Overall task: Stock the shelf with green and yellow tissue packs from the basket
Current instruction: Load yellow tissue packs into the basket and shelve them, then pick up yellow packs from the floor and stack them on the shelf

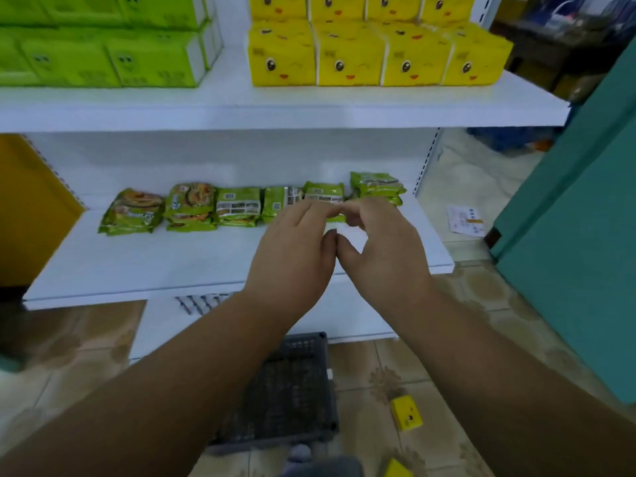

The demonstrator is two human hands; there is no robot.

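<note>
Green tissue packs (103, 46) fill the left of the upper shelf (275, 108), and yellow tissue packs (378, 53) with cartoon faces fill its right. The dark grey basket (296, 390) stands on the floor under my arms, and no packs show in the part I can see. One yellow pack (406, 413) lies on the floor to its right, another yellow pack (395, 469) at the bottom edge. My left hand (296, 249) and my right hand (382, 246) meet in front of the lower shelf, fingertips and thumbs touching. Neither holds anything; the right hand's fingers are curled.
Several green noodle packets (237, 208) sit in a row at the back of the lower shelf (137, 270). A teal panel (578, 235) stands at the right, a yellow board (31, 208) at the left. A paper slip (464, 218) lies on the tiled floor.
</note>
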